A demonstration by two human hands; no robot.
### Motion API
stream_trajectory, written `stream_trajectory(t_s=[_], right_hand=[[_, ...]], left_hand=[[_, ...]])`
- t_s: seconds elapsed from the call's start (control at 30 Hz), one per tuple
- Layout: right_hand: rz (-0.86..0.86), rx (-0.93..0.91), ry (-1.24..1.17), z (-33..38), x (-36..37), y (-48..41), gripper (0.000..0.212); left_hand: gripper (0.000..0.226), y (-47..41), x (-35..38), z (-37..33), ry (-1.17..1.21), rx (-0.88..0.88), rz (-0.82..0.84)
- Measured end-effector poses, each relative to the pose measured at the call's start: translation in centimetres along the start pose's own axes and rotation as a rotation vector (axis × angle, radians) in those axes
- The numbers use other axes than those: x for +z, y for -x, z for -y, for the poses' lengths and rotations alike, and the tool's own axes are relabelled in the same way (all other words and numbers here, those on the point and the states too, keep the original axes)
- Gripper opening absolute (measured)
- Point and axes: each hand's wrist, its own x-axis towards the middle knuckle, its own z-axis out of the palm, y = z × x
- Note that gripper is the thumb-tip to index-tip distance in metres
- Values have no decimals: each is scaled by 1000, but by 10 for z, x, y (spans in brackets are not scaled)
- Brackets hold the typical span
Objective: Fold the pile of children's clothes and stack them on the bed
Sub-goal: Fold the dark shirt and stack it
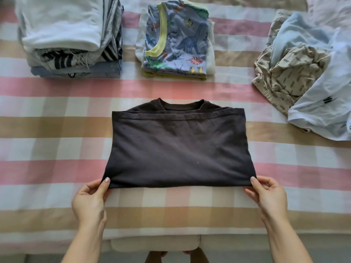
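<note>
A dark brown T-shirt (178,147) lies folded in half on the striped bed cover (47,149), its neckline showing at the far edge. My left hand (91,200) pinches its near left corner, thumb on top. At the near right corner my right hand (269,196) pinches the fabric the same way. A tall stack of folded clothes (70,37) sits at the back left. In the back middle there is a folded dinosaur-print garment (176,40) on a small stack. A loose pile of unfolded clothes (303,73) is heaped at the right.
The bed's near edge (57,242) runs across the bottom of the view, with a pale cushion-like object (155,243) below it between my arms. Bare cover lies to the left and right of the dark shirt.
</note>
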Motion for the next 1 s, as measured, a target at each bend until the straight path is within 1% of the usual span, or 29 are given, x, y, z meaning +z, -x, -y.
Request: stream_trajectory(t_s=[0.07, 0.1, 0.13, 0.17, 0.2, 0.23, 0.3, 0.33, 0.37, 0.4, 0.43, 0.5, 0.57, 0.63, 0.7, 0.77, 0.8, 0.83, 0.9, 0.97, 1.0], right_hand=[[-36, 0, 44, -12, -3, 9, 6], [-73, -43, 117, -17, -3, 13, 6], [-135, -129, 250, -21, -1, 17, 8], [-204, -272, 405, -22, 3, 22, 12], [-255, -457, 526, -22, 10, 28, 16], [-243, -643, 598, -21, 21, 37, 23], [-52, -908, 727, -22, 50, 53, 36], [43, -993, 826, -24, 66, 58, 40], [108, -1041, 947, -26, 79, 60, 44], [135, -1057, 1072, -29, 88, 58, 47], [134, -1025, 1174, -30, 93, 53, 50], [105, -879, 1274, -29, 90, 38, 55], [87, -792, 1306, -29, 79, 27, 58], [95, -806, 1289, -27, 73, 23, 58], [88, -864, 1168, -23, 67, 24, 53], [-11, -909, 960, -20, 58, 26, 45], [-79, -893, 868, -17, 50, 24, 43], [-140, -849, 803, -16, 42, 23, 41], [-247, -712, 750, -13, 28, 18, 35], [-285, -536, 754, -13, 20, 12, 36], [-273, -461, 763, -12, 17, 10, 36]], left_hand=[[21, 10, -8, 8, -134, 37, -22], [16, 16, -10, 10, -260, 116, -36], [11, 23, -9, 12, -404, 241, -52], [13, 30, -5, 12, -522, 407, -69], [18, 37, 1, 13, -584, 605, -45], [21, 46, 12, 13, -621, 790, 44], [30, 66, 41, 15, -696, 1046, 340], [36, 75, 57, 17, -771, 1130, 481], [39, 82, 72, 20, -882, 1195, 574], [43, 85, 85, 25, -1005, 1239, 614], [46, 84, 94, 27, -1131, 1233, 619], [56, 70, 102, 29, -1347, 1106, 563], [64, 54, 100, 32, -1446, 996, 493], [65, 54, 102, 31, -1473, 970, 458], [62, 69, 115, 26, -1405, 1004, 457], [52, 88, 135, 21, -1242, 1107, 506], [46, 99, 150, 16, -1167, 1141, 541], [41, 110, 166, 12, -1106, 1154, 565], [32, 131, 204, 5, -1032, 1144, 622], [32, 146, 240, 1, -1033, 1094, 679], [35, 151, 257, 0, -1061, 1062, 691]])
